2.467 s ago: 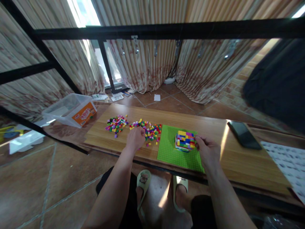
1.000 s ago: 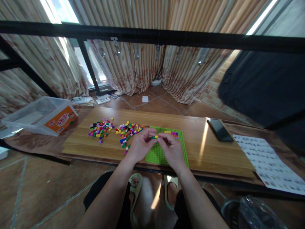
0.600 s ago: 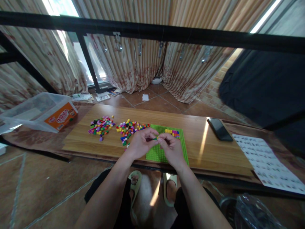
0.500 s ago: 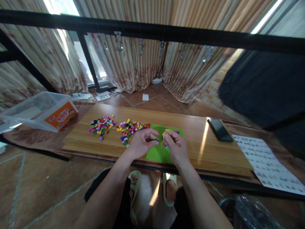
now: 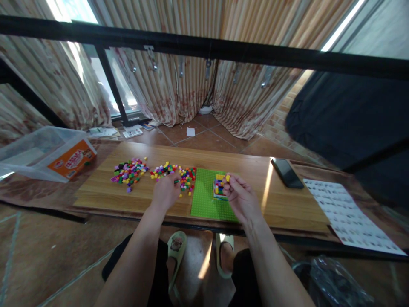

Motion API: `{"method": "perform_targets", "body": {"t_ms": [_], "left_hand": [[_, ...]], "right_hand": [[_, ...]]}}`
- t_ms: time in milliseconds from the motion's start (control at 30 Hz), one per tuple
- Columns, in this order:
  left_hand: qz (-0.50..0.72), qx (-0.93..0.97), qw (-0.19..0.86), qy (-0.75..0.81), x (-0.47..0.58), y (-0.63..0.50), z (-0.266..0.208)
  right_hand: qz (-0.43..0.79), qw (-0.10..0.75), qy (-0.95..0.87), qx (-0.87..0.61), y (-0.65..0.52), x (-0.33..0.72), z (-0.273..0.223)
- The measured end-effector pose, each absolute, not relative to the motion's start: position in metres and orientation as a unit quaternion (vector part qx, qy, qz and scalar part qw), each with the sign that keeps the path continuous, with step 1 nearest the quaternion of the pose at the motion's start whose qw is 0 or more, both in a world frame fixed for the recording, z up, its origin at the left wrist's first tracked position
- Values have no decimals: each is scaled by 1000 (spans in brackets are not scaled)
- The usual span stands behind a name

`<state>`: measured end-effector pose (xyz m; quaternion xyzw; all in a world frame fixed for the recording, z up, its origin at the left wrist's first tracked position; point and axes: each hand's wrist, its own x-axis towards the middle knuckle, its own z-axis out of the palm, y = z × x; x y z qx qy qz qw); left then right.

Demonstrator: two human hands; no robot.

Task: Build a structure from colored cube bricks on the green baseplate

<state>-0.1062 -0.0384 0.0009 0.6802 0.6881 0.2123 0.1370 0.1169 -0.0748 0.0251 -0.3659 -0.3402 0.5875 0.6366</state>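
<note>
My right hand (image 5: 241, 194) is raised over the right part of the green baseplate (image 5: 202, 200), pinching a small yellow brick (image 5: 228, 178) in its fingertips. Partly behind those fingers, a multicoloured brick block (image 5: 219, 185) stands on the baseplate. My left hand (image 5: 166, 192) reaches over the nearer pile of small coloured bricks (image 5: 187, 175), left of the baseplate. Its fingers are closed, with a dark green brick (image 5: 177, 181) at the tips. Part of that pile lies hidden behind the left hand.
A second brick pile (image 5: 129, 172) lies farther left on the wooden board (image 5: 134, 202). Beyond it stands a clear plastic bin (image 5: 47, 149) with an orange label. A phone (image 5: 287, 173) and a printed sheet (image 5: 348, 215) lie to the right. A black bar (image 5: 191, 45) crosses above.
My left hand has moved left from above the baseplate to the brick pile, the green brick still at its fingertips. My right hand has shifted slightly right, uncovering more of the block.
</note>
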Motion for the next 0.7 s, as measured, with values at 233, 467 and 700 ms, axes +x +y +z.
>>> {"method": "perform_targets", "body": {"t_ms": [233, 467, 700], "left_hand": [[163, 656, 96, 730, -111, -39, 3], [229, 649, 91, 720, -105, -39, 8], [498, 613, 342, 510, -73, -44, 20]], "right_hand": [[516, 657, -356, -418, -72, 142, 18], [373, 656, -384, -531, -70, 154, 14], [361, 634, -416, -543, -69, 153, 14]]}}
